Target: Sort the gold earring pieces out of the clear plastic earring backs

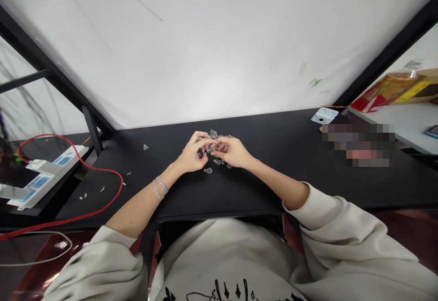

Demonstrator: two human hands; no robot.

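Note:
Over a small heap of clear, shiny pieces [217, 161] on the black table, my two hands come together with their fingertips almost meeting. My left hand [194, 153] has its fingers bent in and its thumb curled below them. Opposite it, my right hand [236, 152] is closed with the fingertips and thumb drawn together. Whatever either hand pinches is too small and covered to name. One loose clear piece [208, 170] lies just below the left fingertips. More clear pieces [212, 133] show behind the hands.
A single clear piece [145, 147] lies off to the left, near small bits [102, 189] and a red cable [120, 187]. A white power strip [51, 178] is at the far left. At right are a white camera-like device [324, 116] and a blurred-out item [359, 146].

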